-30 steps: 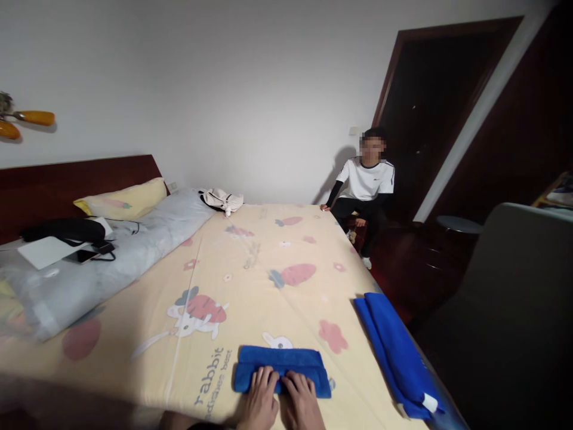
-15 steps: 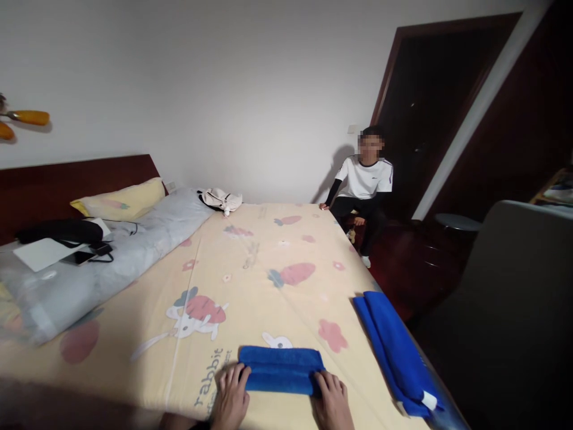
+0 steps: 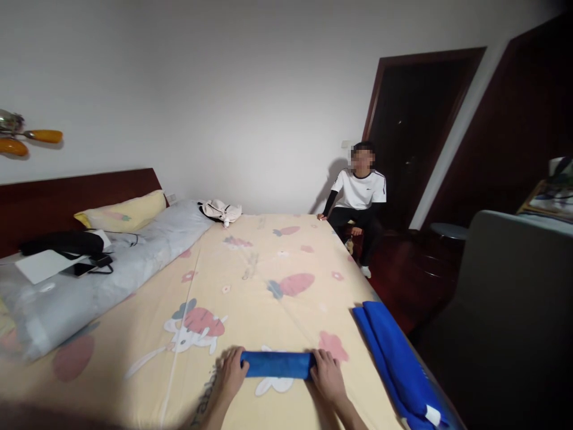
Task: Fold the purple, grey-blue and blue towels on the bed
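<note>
A blue towel, folded into a narrow strip, lies across the near part of the bed, over a printed rabbit. My left hand grips its left end, fingers over the top and thumb at the near side. At the other end, my right hand holds the towel the same way, fingers curled over it. To the right, near the bed's edge, lies a larger folded blue cloth with a white tag; neither hand touches it.
The bed has a patterned yellow sheet. A rolled grey quilt at the left bears a white laptop and black items. A light bag sits at the far end. A person sits at the far right corner; a grey chair back stands right.
The towel has gone from a wider folded piece to a narrower strip, its near edge turned away from me. Both hands have moved forward with it. The view has tilted up slightly.
</note>
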`<state>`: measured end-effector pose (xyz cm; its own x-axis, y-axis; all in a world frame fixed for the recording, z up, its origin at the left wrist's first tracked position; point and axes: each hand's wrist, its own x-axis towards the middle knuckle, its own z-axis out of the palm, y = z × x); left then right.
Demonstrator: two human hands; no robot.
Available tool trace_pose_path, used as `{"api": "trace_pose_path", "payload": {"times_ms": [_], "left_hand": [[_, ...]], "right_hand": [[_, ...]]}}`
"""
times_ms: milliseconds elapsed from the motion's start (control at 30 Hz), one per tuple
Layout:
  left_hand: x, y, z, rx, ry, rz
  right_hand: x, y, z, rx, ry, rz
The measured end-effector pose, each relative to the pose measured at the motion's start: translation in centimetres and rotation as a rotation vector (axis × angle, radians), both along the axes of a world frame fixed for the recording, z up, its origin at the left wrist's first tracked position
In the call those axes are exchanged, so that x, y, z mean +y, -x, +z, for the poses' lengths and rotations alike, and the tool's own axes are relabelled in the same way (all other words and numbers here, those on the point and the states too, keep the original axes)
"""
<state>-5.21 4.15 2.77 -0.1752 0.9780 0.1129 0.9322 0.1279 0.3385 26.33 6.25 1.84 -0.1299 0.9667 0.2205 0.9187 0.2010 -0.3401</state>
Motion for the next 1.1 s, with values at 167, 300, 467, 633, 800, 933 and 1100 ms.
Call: {"api": "trace_pose_path", "payload": {"times_ms": [167,300,467,633,800,933,1100], "left_hand": [[0.8,-1.2,-0.2,0.062,-0.001,0.061],[1.0,-4.0,-1.0,0.123,-0.066,-0.144],[0.5,-8.3,-3.2,0.162,-0.102,-0.483],[-1.5,-4.5,-3.5,0.235,-0.1,-0.44],[-1.9,-0.9,-2.8,0.231,-0.063,-0.393],[-0.4,-1.3,-1.9,0.157,-0.005,-0.318],[0.6,-1.4,-1.3,-0.139,-0.042,-0.291]], "right_hand": [[-0.3,1.1,-1.5,-0.022,-0.058,-0.107],[-0.7,4.0,-2.1,0.017,-0.073,-0.041],[-1.5,8.0,-1.8,0.097,0.073,0.241],[-2.0,3.6,-2.1,0.062,0.128,0.179],[-2.0,0.8,0.4,0.016,0.197,0.111],[-0.7,1.8,5.2,0.046,0.23,0.097],[0.5,0.4,12.7,0.109,0.207,0.199]]}}
